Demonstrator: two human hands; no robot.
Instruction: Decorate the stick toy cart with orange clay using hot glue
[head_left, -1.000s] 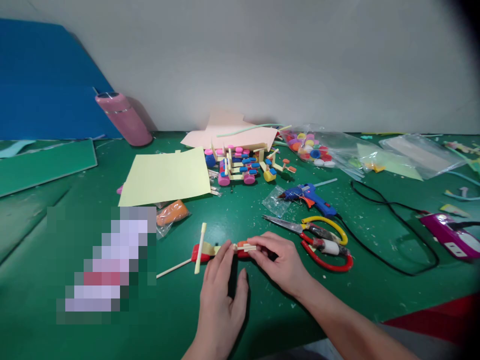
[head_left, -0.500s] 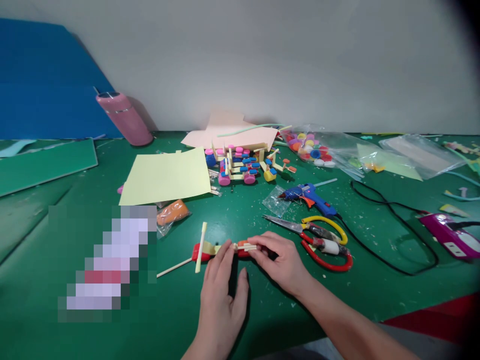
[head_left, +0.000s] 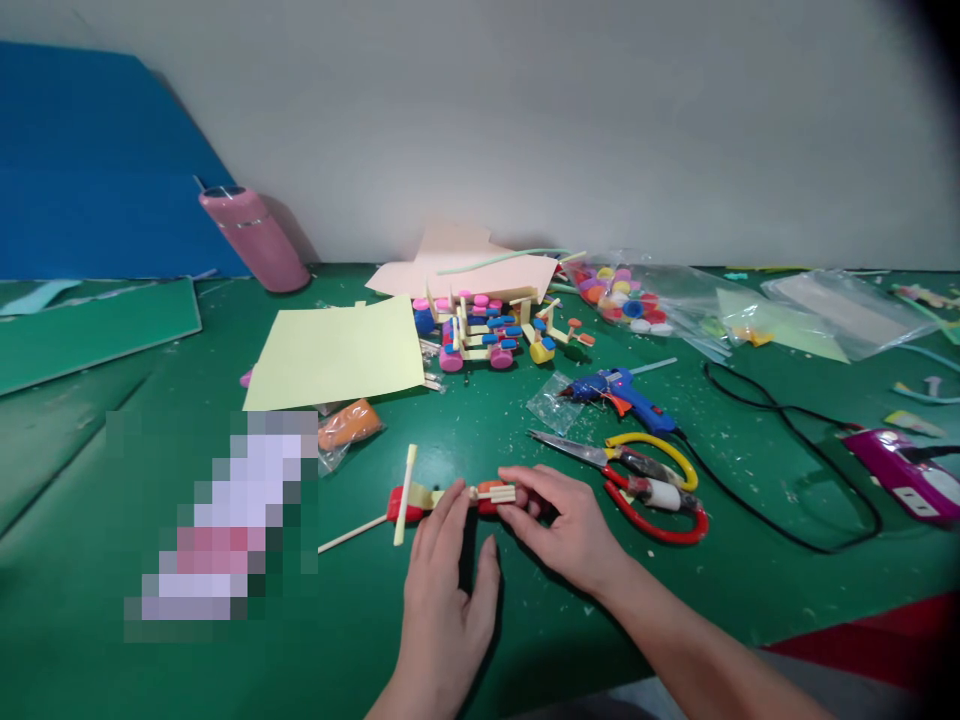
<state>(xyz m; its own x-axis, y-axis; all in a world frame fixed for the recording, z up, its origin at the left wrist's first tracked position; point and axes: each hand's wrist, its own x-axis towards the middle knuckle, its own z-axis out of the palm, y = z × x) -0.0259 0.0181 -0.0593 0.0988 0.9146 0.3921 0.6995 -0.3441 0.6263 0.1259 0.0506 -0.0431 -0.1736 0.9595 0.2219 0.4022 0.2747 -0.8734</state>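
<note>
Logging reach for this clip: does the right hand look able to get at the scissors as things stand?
Probably yes: the scissors lie just beyond the right hand, their handles uncovered, and the glue gun sits farther back, seemingly out of the way.

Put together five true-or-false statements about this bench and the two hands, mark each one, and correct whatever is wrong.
1. The glue gun lies farther from the person than the scissors. True.
2. The bottle is at the right edge of the picture. False: the bottle is in the left part, at the back.
3. The left hand has its thumb apart from its fingers. True.
4. The right hand is holding the scissors. False: the right hand is at the right end of the craft, and the scissors lie on the bench.
5. The yellow sheet lies to the left of the glue gun. True.
</note>
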